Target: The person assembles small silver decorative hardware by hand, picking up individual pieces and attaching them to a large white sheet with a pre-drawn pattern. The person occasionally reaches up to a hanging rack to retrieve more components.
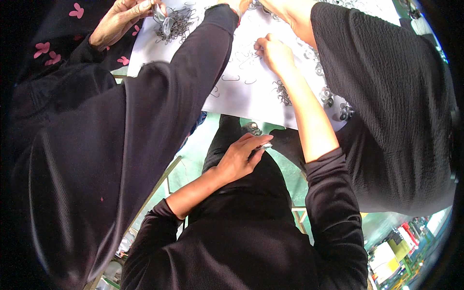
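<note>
Above my lap, my left hand (240, 158) pinches a small shiny grey piece (265, 146) between thumb and fingers; most of it is hidden. My right hand (276, 54) is over the white tabletop (261, 104), its fingertips drawn together; whatever they hold is too small to make out. Thin dark wire hooks (231, 78) lie scattered below and left of that hand. Beside my right forearm sits a small heap of dark hooks (282, 93). Grey rosette-shaped pieces (327, 96) line the table's right side.
At the left, a co-worker's hand (121, 21) holds a shiny grey piece (166, 25) by a larger pile of hooks (180, 23). Another co-worker's black sleeve (377, 92) and forearm crowd my right. Colourful goods (401, 246) stand at the lower right.
</note>
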The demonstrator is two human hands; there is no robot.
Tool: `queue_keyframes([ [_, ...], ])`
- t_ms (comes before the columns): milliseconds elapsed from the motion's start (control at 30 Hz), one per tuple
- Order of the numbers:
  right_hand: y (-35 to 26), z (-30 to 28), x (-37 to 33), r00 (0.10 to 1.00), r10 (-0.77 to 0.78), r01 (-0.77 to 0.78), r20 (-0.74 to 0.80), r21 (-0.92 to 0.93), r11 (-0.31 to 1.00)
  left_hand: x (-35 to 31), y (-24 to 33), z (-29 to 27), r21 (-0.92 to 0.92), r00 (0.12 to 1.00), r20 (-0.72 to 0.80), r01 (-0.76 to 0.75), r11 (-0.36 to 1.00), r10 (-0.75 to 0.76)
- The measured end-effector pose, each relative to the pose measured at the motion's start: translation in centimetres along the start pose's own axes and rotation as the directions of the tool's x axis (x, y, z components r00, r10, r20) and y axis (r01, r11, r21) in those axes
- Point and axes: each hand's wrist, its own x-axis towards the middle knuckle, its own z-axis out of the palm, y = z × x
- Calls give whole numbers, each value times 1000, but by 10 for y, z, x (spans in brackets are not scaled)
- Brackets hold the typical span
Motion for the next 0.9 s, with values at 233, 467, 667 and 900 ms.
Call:
queue_keyframes([
  [233,7,2,-15,997,59,-55,-46,82,995,2,0,-1,13,999,34,24,1000,-25],
  [467,18,-29,-88,838,468,-528,281,632,567,4,-19,6,52,988,-24,-149,987,151],
  [667,-49,-79,-182,832,511,-427,217,838,340,12,-5,-2,19,997,-24,-73,997,74],
  [900,-89,-56,-237,812,581,-227,45,943,244,19,7,-1,-25,991,-29,-132,991,132],
])
